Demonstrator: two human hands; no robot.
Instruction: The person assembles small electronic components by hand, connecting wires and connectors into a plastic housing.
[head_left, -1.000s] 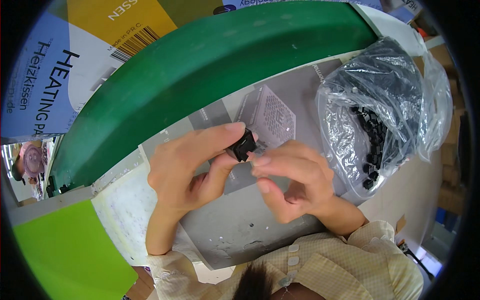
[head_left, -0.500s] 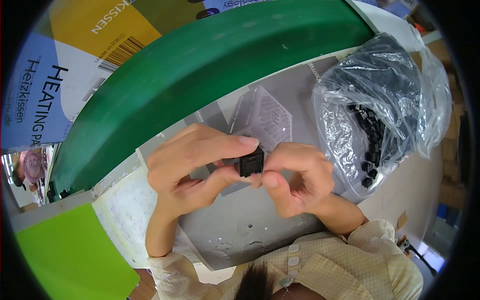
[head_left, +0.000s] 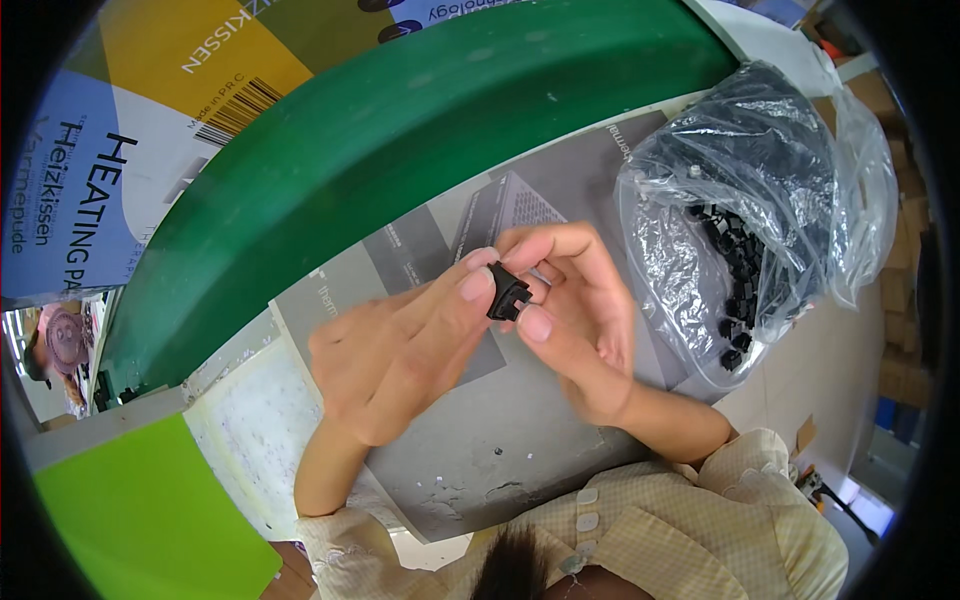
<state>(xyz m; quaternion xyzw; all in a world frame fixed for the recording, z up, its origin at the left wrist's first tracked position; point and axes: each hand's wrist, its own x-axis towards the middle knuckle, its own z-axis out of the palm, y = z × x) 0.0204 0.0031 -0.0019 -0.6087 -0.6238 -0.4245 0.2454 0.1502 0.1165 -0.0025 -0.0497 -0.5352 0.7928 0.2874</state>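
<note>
A small black plastic block (head_left: 507,293) is held between my hands above the middle of the work surface. It sits tilted, with a stepped, slotted side facing up. My left hand (head_left: 392,352) pinches its left side, fingertips and thumb at the top corner. From the right, my right hand (head_left: 585,325) is curled around it, the thumb tip at the block's lower right and the index finger by its upper edge. A light speck shows beside the right thumb, too small to make out. Right of my hands lies a clear plastic bag (head_left: 650,255) holding several similar black pieces (head_left: 742,270).
Grey printed cardboard (head_left: 430,470) covers the surface under my hands. Beyond it curves a dark green belt (head_left: 400,170) with a pale raised edge. A blue, white and yellow box (head_left: 165,130) stands at the far left. A bright green panel (head_left: 150,505) is at the lower left.
The block has been turned and raised slightly, showing a different, stepped side. My left fingers have closed in around it, and my right hand has shifted up with its fingers less curled.
</note>
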